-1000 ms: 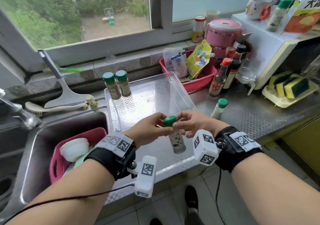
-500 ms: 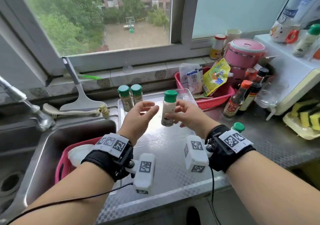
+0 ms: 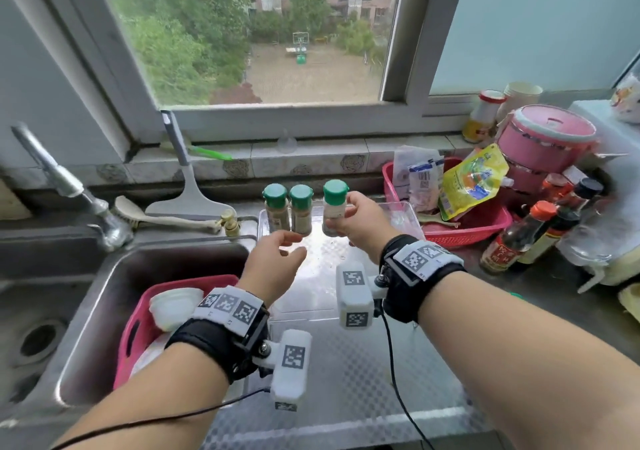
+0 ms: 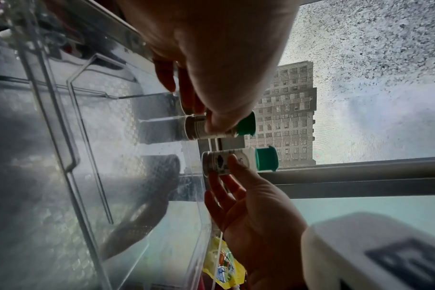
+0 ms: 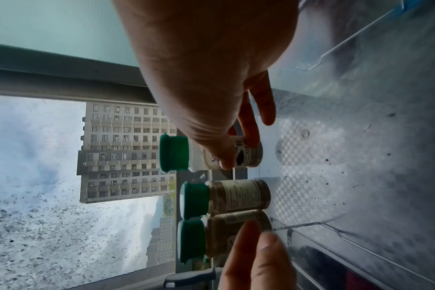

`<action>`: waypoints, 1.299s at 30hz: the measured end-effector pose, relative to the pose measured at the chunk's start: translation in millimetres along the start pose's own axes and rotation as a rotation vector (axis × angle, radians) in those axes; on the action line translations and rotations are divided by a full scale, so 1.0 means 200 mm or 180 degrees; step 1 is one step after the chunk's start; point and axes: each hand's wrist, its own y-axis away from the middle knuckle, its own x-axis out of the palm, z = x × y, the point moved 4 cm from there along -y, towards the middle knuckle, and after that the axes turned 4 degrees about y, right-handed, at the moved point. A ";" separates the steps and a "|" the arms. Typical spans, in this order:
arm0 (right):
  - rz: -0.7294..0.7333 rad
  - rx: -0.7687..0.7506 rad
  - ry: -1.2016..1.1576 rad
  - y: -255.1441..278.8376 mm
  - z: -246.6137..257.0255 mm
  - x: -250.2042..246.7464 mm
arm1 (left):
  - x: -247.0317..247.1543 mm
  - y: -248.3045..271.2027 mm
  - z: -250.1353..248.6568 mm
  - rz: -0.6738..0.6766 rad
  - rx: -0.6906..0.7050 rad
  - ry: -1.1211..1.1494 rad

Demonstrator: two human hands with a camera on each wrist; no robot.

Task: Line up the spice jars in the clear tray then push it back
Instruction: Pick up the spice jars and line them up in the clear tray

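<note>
Two green-capped spice jars [image 3: 275,207] [image 3: 301,210] stand side by side in the far left corner of the clear tray [image 3: 322,271]. My right hand [image 3: 341,215] pinches a third green-capped jar [image 3: 333,207] with pale contents, upright and just right of that pair, low over the tray floor. The right wrist view shows this jar [image 5: 246,155] beside the pair [image 5: 236,194]. My left hand [image 3: 292,245] hovers with loosely curled fingers in front of the second jar and holds nothing. Whether it touches the jar I cannot tell. A fourth green cap [image 3: 517,295] peeks out behind my right forearm.
A sink [image 3: 86,311] at the left holds a pink basket [image 3: 138,328] with a white bowl; the faucet [image 3: 69,186] reaches over it. A red basket [image 3: 467,227] of packets and sauce bottles [image 3: 519,238] crowd the tray's right. A brush [image 3: 166,219] lies behind the sink.
The third jar went from near the tray's front to its far end beside the two standing jars. My left hand let go of it; only my right hand holds it now.
</note>
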 end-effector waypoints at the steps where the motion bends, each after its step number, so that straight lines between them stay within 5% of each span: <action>1: -0.0003 0.0021 0.0048 -0.02 -0.01 0.01 | -0.02 0.00 0.01 -0.0164 0.0048 -0.0022; 8: 0.0018 0.0147 0.0135 -0.10 -0.05 0.07 | -0.09 -0.03 0.06 -0.0581 0.0139 0.0009; 23: -0.0228 0.0239 0.0056 -0.03 -0.11 -0.04 | -0.03 0.00 -0.01 -0.0319 0.0229 0.0144; 32: -0.0863 0.0248 -0.0105 0.32 -0.21 -0.49 | 0.30 0.22 -0.30 0.0903 0.0736 0.0313; 39: -0.0735 0.0771 0.0369 0.68 -0.50 -0.75 | 0.68 0.46 -0.45 0.1849 0.0960 0.0320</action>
